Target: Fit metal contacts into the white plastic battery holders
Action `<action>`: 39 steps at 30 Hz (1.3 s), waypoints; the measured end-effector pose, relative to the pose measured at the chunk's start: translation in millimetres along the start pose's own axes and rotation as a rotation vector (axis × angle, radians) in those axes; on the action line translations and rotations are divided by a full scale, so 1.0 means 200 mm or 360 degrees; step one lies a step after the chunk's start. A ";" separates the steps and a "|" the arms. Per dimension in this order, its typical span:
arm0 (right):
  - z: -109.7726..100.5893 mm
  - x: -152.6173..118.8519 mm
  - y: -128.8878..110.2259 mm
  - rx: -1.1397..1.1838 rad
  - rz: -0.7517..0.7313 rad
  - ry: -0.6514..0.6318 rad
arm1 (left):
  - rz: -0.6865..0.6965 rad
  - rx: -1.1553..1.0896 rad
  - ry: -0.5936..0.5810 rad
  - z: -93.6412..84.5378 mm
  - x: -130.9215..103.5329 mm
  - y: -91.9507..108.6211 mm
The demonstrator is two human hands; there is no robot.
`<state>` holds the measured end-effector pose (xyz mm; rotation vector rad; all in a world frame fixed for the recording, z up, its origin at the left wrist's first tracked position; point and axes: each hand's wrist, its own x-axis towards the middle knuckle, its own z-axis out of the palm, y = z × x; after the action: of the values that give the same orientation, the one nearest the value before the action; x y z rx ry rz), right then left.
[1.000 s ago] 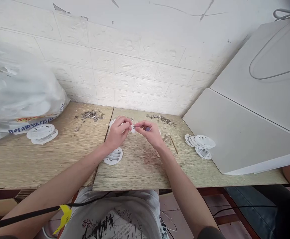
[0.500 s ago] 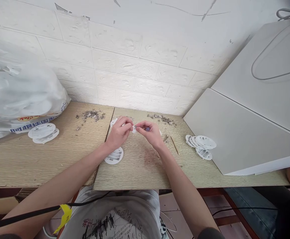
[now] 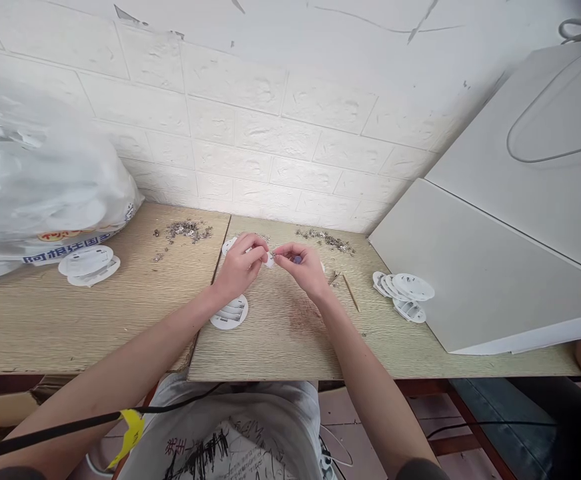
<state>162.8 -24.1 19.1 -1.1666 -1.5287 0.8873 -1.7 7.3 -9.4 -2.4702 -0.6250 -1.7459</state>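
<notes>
My left hand [image 3: 241,267] has its fingers closed on a small white piece [image 3: 270,259] over the middle of the table. Beside it, my right hand [image 3: 302,267] pinches a tiny metal part [image 3: 273,255] against that piece; its details are too small to make out. Just below my left hand lies a white round plate [image 3: 229,313] with slots, and another white disc [image 3: 228,245] is partly covered by my left fingers. Small metal parts [image 3: 326,240] are scattered behind my right hand. A thin wooden stick [image 3: 350,292] rests to its right.
A plastic bag [image 3: 45,193] of white parts fills the left, with white discs [image 3: 86,263] before it. Another metal pile [image 3: 188,231] lies at back left. More white discs [image 3: 413,287] sit by a grey-white panel [image 3: 500,247] at right. Part of another person shows at far right.
The whole view has shifted very slightly. Both hands keep nearly the same pose at the small white piece.
</notes>
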 end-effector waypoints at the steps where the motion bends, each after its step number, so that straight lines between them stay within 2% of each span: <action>1: 0.00 0.00 0.00 -0.0023 -0.0007 -0.0003 | -0.0002 0.0002 -0.0006 0.00 0.00 0.00; 8: 0.01 -0.01 -0.01 -0.0212 -0.0084 0.0010 | -0.0026 0.0036 -0.0079 0.00 -0.01 -0.01; 14: 0.03 -0.01 0.02 -0.0182 -0.0046 -0.0046 | -0.0041 0.0052 -0.0113 -0.01 -0.01 -0.01; 26: 0.09 -0.03 0.01 -0.0111 -0.0070 -0.0009 | -0.0098 0.0077 -0.0020 0.01 -0.01 0.01; 39: 0.06 -0.01 -0.01 0.0171 0.0185 0.0050 | -0.0131 0.0009 -0.0038 0.00 0.00 0.01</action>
<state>151.6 -26.2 17.5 -1.1946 -1.3819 1.0115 -0.4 5.9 -8.5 -2.4995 -0.7423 -1.7419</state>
